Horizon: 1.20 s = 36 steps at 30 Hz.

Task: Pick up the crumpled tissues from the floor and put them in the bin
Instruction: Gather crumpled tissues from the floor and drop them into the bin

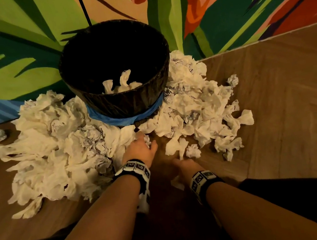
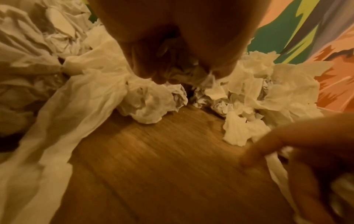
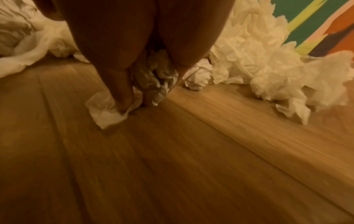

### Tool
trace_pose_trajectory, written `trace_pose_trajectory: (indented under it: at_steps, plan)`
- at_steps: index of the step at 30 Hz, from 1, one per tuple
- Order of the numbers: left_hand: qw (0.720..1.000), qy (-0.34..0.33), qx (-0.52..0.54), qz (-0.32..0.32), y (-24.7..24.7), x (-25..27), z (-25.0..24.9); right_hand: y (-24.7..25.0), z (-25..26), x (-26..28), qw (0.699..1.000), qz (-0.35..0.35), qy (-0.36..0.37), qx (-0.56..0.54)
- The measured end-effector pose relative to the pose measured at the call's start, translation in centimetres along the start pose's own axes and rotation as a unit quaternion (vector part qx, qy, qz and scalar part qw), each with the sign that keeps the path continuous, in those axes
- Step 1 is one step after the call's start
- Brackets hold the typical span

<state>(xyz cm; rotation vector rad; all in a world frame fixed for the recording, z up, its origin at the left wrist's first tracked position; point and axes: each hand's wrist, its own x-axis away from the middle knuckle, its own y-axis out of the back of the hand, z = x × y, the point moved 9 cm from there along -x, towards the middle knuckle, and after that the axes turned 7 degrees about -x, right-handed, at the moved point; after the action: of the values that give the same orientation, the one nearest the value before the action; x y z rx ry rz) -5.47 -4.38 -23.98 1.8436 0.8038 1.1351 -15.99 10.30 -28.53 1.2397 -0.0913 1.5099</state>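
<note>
While blurred, hands (image 1: 159, 157) amid tissues (image 1: 55, 157)

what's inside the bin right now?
A few crumpled tissues lie low in the bin, showing just above its near rim. The rest of the interior is black shadow, and the near wall hides the bottom, so how many are in there cannot be told.

A wood-plank floor (image 1: 289, 111) meets a wall (image 1: 19, 59) painted with bright tropical leaves, dimly lit.

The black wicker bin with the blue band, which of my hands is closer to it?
Left. The left hand is just below the black wicker bin, gripping a tissue. The right hand is further back, holding tissue.
</note>
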Motion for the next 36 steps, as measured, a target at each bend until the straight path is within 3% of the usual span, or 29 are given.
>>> trace_pose_trajectory:
  at_steps: [5,9,13,16,22,26,29,31,33,36]
  plan:
    - [0.995,-0.017,-0.071,0.073,-1.9,-1.6,-0.1,0.6,-0.8,-0.1,0.999,0.009,-0.036,0.005]
    - [0.995,0.008,-0.057,0.082,-2.7,-1.1,0.2,2.8,-0.4,0.5,0.989,-0.099,0.010,-0.113]
    - [0.994,0.015,-0.058,0.092,-3.5,0.3,0.7,4.8,-1.1,0.4,0.965,-0.161,-0.039,-0.204]
    - [0.992,-0.013,-0.098,0.078,-3.7,1.0,0.7,5.7,-0.7,0.4,0.937,-0.168,-0.054,-0.302]
    - [0.979,-0.086,-0.153,0.103,-3.4,2.0,0.1,8.6,1.5,1.8,0.865,-0.225,0.002,-0.449]
    - [0.988,-0.104,-0.104,0.055,-1.7,2.9,-0.6,11.7,1.0,3.1,0.834,-0.285,-0.019,-0.472]
    - [0.981,-0.177,-0.074,0.027,0.0,3.7,-2.8,13.8,-0.1,4.2,0.796,-0.319,-0.047,-0.512]
    - [0.974,-0.221,-0.048,0.011,2.2,4.5,-4.7,15.8,0.9,5.1,0.771,-0.335,-0.026,-0.541]
    - [0.962,-0.270,-0.015,-0.034,5.6,5.5,-7.1,18.6,2.9,6.4,0.789,-0.354,0.011,-0.501]
    - [0.933,-0.332,0.051,-0.130,12.3,7.3,-10.8,22.7,5.8,8.4,0.779,-0.379,0.090,-0.491]
